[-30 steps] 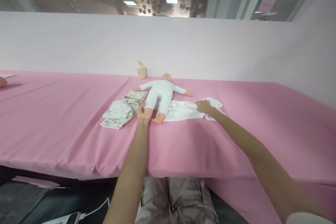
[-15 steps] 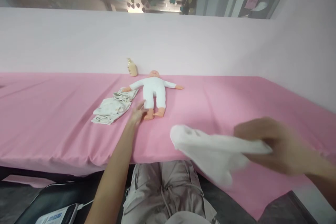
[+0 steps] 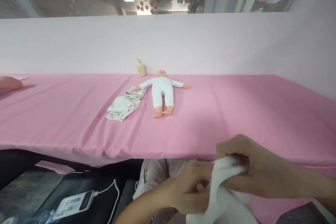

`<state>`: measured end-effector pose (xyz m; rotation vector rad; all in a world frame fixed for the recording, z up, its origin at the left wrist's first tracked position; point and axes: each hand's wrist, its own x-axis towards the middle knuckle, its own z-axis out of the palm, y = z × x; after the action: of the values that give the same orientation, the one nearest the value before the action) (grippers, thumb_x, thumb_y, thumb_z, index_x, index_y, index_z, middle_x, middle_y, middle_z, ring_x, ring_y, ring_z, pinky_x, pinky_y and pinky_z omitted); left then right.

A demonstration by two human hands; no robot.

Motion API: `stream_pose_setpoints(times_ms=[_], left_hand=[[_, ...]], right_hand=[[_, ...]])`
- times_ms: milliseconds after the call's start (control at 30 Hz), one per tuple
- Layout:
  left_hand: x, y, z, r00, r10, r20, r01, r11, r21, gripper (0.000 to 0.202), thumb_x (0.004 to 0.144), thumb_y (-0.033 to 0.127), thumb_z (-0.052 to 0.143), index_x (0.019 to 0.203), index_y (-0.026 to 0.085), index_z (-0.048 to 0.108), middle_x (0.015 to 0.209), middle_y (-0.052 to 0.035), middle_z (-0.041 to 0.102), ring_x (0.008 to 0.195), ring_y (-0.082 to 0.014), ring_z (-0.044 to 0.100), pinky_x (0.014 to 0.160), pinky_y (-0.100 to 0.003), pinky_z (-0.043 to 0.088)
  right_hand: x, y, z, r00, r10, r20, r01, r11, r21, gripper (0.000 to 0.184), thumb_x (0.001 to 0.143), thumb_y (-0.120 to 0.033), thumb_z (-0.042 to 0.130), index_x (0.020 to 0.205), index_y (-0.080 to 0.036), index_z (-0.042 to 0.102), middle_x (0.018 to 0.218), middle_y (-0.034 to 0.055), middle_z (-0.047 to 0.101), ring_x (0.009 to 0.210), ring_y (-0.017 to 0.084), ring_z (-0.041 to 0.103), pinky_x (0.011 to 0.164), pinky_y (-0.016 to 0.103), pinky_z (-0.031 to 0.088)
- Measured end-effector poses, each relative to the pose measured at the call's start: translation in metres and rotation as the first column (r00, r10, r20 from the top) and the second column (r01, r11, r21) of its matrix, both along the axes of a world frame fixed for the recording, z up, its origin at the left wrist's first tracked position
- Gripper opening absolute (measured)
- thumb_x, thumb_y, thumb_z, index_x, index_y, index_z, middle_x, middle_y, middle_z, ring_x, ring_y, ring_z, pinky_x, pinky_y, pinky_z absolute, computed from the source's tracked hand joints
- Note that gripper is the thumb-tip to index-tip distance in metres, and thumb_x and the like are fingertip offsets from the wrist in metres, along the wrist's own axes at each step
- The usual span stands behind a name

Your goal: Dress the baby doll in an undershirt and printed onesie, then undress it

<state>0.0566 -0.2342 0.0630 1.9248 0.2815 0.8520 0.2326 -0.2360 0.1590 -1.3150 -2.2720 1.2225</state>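
A white cloth (image 3: pixel 223 196) hangs between my two hands at the table's front edge, above my lap. My right hand (image 3: pixel 244 168) grips its upper part, fingers wrapped round it. Pressed to the cloth's left side, my left hand (image 3: pixel 193 187) has its fingers curled on the fabric. Farther back, a baby doll (image 3: pixel 162 91) in a white bodysuit lies on its back, arms spread, apart from both hands. Folded pale cloths (image 3: pixel 124 105) lie beside the doll, under one of its hands.
A pink sheet (image 3: pixel 241 112) covers the table. A cream pump bottle (image 3: pixel 141 68) stands against the white wall (image 3: pixel 210 45). At far left lies a skin-coloured rounded object (image 3: pixel 10 83). Below on a black seat (image 3: pixel 57 182), a white device (image 3: pixel 75 204) has a cable attached.
My left hand has left the doll's foot and come back to the white cloth. The right hand has brought the cloth lower and closer to my lap. The view has turned slightly left.
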Motion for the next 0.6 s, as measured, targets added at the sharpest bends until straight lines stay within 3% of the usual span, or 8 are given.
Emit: stream_pose_setpoints(times_ms=[67,133,267,333,400,467,600], left_hand=[[-0.01,0.004,-0.003,0.991,0.039,0.132,-0.022,0.992,-0.127,0.04,0.089,0.046,0.038,0.084,0.012,0.058,0.07,-0.0035,0.051,0.061,-0.0107,0.045,0.055,-0.022,0.038],[-0.021,0.012,-0.005,0.977,0.14,0.16,-0.11,0.977,-0.182,0.045,0.085,0.055,0.043,0.091,0.013,0.059,0.071,-0.0037,0.053,0.061,-0.0108,0.045,0.054,-0.022,0.036],[-0.042,0.025,-0.002,0.911,0.411,-0.048,-0.413,0.904,-0.107,0.025,0.081,0.04,0.059,0.081,0.015,0.063,0.066,-0.0016,0.055,0.058,-0.0097,0.046,0.055,-0.022,0.035],[-0.052,0.031,0.0,0.862,0.486,-0.144,-0.502,0.857,-0.116,0.019,0.081,0.033,0.061,0.073,0.015,0.062,0.062,-0.0005,0.055,0.056,-0.0087,0.046,0.054,-0.021,0.036],[-0.066,0.038,0.002,0.846,0.499,-0.188,-0.526,0.838,-0.145,0.02,0.079,0.031,0.063,0.07,0.014,0.06,0.059,0.0003,0.055,0.052,-0.0076,0.044,0.05,-0.02,0.035],[-0.081,0.045,0.004,0.866,0.454,-0.211,-0.491,0.852,-0.181,0.021,0.078,0.032,0.065,0.069,0.013,0.06,0.057,0.0005,0.054,0.049,-0.0067,0.043,0.046,-0.019,0.033],[-0.106,0.055,0.01,0.892,0.358,-0.276,-0.41,0.897,-0.163,0.02,0.082,0.031,0.06,0.079,0.013,0.068,0.065,-0.0029,0.062,0.052,-0.0085,0.05,0.047,-0.019,0.037]], right_hand=[[-0.003,0.008,-0.003,0.999,-0.046,-0.006,0.046,0.999,-0.019,0.02,0.069,-0.021,0.057,0.058,-0.018,0.04,0.053,-0.0066,0.033,0.049,0.005,0.028,0.043,0.019,0.021],[-0.003,0.017,-0.008,0.996,-0.082,-0.015,0.082,0.996,-0.026,0.016,0.07,-0.02,0.057,0.061,-0.017,0.045,0.054,-0.0063,0.036,0.05,0.005,0.03,0.044,0.018,0.022],[0.0,0.039,-0.019,0.999,-0.025,-0.024,0.023,0.993,-0.112,0.013,0.071,-0.026,0.063,0.071,-0.018,0.052,0.06,-0.0051,0.043,0.052,0.006,0.035,0.045,0.018,0.026],[0.004,0.049,-0.023,0.998,0.027,-0.053,-0.034,0.989,-0.142,0.018,0.072,-0.033,0.065,0.079,-0.019,0.056,0.065,-0.0037,0.048,0.055,0.007,0.039,0.046,0.018,0.029],[0.009,0.058,-0.026,0.995,0.071,-0.067,-0.081,0.986,-0.146,0.019,0.077,-0.038,0.062,0.083,-0.02,0.058,0.067,-0.002,0.052,0.056,0.008,0.042,0.047,0.019,0.031],[0.014,0.065,-0.028,0.991,0.126,-0.043,-0.13,0.985,-0.111,0.019,0.082,-0.037,0.058,0.08,-0.02,0.063,0.066,-0.0005,0.055,0.054,0.008,0.043,0.047,0.02,0.031],[0.021,0.075,-0.036,0.981,0.179,0.081,-0.189,0.971,0.147,0.022,0.087,-0.033,0.053,0.078,-0.023,0.071,0.062,-0.0002,0.06,0.052,0.008,0.048,0.048,0.021,0.033]])
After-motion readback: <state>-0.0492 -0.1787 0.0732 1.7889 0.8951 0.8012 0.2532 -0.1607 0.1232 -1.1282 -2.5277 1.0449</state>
